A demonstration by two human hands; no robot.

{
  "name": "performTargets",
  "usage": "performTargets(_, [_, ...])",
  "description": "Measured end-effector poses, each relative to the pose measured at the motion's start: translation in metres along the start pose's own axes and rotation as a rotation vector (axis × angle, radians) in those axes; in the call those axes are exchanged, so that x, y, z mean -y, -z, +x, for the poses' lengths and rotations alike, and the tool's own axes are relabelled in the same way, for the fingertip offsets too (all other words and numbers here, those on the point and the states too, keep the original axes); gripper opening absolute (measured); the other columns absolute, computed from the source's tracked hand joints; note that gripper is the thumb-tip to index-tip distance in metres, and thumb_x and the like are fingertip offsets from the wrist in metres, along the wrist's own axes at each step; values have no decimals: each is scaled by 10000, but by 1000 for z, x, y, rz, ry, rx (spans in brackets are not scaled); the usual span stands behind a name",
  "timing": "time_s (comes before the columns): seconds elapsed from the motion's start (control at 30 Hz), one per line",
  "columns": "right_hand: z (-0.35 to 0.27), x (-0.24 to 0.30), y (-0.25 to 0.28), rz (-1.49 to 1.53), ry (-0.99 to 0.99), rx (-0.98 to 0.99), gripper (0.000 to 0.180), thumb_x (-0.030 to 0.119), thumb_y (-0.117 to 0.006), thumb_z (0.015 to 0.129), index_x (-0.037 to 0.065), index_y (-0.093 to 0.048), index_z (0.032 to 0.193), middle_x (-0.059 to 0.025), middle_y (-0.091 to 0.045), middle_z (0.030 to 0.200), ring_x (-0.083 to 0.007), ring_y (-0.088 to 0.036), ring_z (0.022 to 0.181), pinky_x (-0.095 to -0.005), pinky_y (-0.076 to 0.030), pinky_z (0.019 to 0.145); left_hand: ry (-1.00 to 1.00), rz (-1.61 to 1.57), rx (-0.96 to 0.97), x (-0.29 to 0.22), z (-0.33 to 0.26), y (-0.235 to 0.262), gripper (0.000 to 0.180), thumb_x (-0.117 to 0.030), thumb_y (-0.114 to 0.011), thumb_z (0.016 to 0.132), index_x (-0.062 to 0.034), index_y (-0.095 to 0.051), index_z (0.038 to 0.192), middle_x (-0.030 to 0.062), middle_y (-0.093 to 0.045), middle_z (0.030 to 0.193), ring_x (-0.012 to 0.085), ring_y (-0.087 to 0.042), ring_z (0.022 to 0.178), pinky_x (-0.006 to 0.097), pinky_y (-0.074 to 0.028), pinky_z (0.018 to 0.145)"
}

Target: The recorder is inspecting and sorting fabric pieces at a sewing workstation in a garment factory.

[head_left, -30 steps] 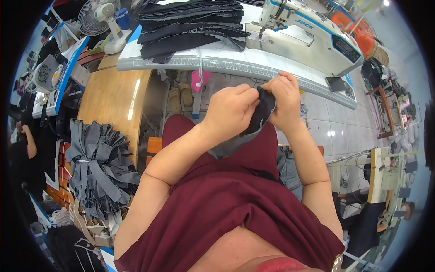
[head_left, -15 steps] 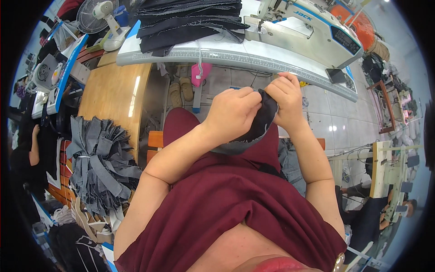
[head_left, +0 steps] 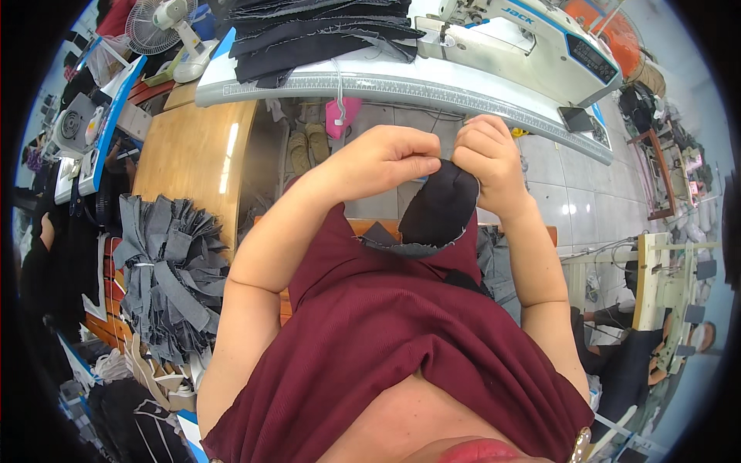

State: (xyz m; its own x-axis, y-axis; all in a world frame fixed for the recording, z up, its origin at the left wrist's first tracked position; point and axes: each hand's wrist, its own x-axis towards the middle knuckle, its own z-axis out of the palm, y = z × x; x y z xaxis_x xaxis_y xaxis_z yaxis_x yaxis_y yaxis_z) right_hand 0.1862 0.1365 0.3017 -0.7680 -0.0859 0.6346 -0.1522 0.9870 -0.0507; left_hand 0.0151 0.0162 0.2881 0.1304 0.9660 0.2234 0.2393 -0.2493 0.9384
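Note:
A dark denim piece [head_left: 438,207] with a frayed lower edge hangs above my lap, black on the side that shows. My left hand [head_left: 386,160] is closed, its thumb and fingers pinching the top left of the cloth. My right hand [head_left: 488,163] is curled shut on the upper right edge. The two hands are close together, with a small gap between the fingertips. My right fingers hide part of the cloth's edge.
Ahead stands a sewing machine [head_left: 532,50] on a white table with a ruled front edge [head_left: 401,89]. Dark denim pieces [head_left: 324,38] are stacked there. At left are a wooden board [head_left: 193,147] and a tied bundle of grey denim strips [head_left: 170,278]. A pink item [head_left: 342,116] hangs below the table edge.
My left hand has shifted up and its fingers have straightened somewhat. The cloth has turned, showing more of its black side. My right hand has moved slightly up and stays closed on it.

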Motion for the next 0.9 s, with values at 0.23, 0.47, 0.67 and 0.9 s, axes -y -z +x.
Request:
performTargets(0.23, [-7, 10, -7, 128, 6, -108, 325, -35, -608, 597, 46, -668, 906, -52, -627, 779, -208, -615, 718, -347, -513, 762, 28, -95, 96, -1, -5, 13, 98, -91, -576, 842, 6, -574, 825, -17, -498, 687, 66, -437, 648, 233, -389, 591])
performTargets(0.47, [0, 13, -5, 134, 28, -318, 328, 7, -616, 630, 91, -703, 935, -31, -651, 783, -167, -599, 667, -306, -495, 704, -48, -287, -36, -7, -2, 6, 109, -99, -574, 849, -6, -559, 796, -9, -501, 705, 68, -468, 680, 227, -405, 628])
performTargets(0.67, [0, 14, -6, 139, -21, -276, 287, 50, -634, 642, 133, -716, 905, -28, -660, 844, -171, -589, 678, -292, -442, 630, -263, -87, -180, 3, 0, -4, 67, -58, -587, 809, -15, -538, 825, 11, -509, 757, 99, -479, 713, 243, -412, 657])
performTargets(0.9, [-4, 5, 2, 491, -280, -34, 335, -112, -500, 625, 93, -705, 793, -99, -634, 941, -242, -604, 795, -302, -467, 697, -85, -126, -222, 6, 1, 0, 92, -55, -620, 782, -19, -543, 817, -7, -503, 697, 73, -468, 671, 234, -402, 620])
